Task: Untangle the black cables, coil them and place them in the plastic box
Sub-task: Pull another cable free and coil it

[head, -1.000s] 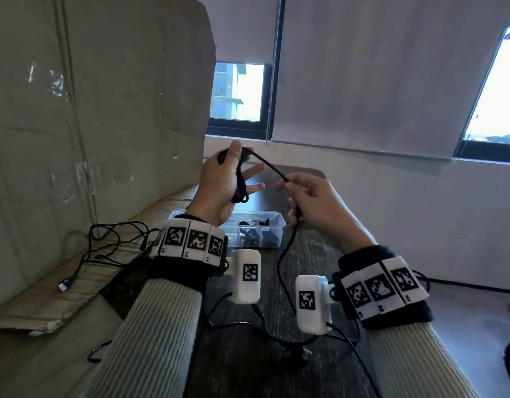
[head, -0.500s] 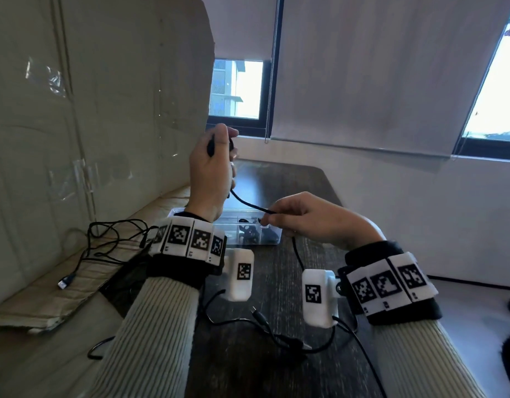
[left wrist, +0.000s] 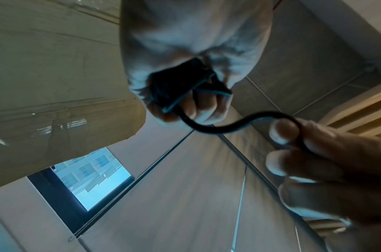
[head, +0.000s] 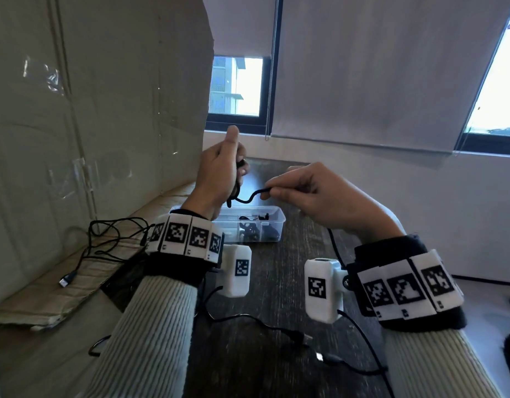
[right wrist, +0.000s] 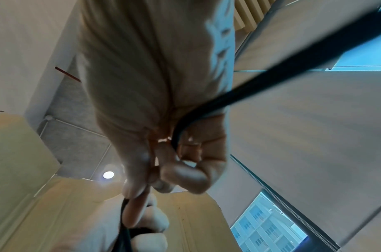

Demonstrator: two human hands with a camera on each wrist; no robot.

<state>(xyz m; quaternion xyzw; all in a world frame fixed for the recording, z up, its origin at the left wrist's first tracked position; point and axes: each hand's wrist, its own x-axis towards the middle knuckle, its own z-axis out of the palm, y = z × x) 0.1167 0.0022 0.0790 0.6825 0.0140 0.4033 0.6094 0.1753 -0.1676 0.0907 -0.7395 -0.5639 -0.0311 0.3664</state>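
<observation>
From the head view, our left hand [head: 219,170] grips the coil of black cable [head: 249,196] above the plastic box [head: 272,218]; our right hand [head: 314,196] pinches the free run, and we should feed short, even loops. Loose cables [head: 110,239] lie left, another [head: 262,326] trails across the near worktop [head: 276,282] and could snag. Left wrist view: fingers [left wrist: 204,104] curl round the bundle. Right wrist view: fingers [right wrist: 181,172] pinch cable.

Cardboard sheet [head: 98,116] – close left (upright)
</observation>
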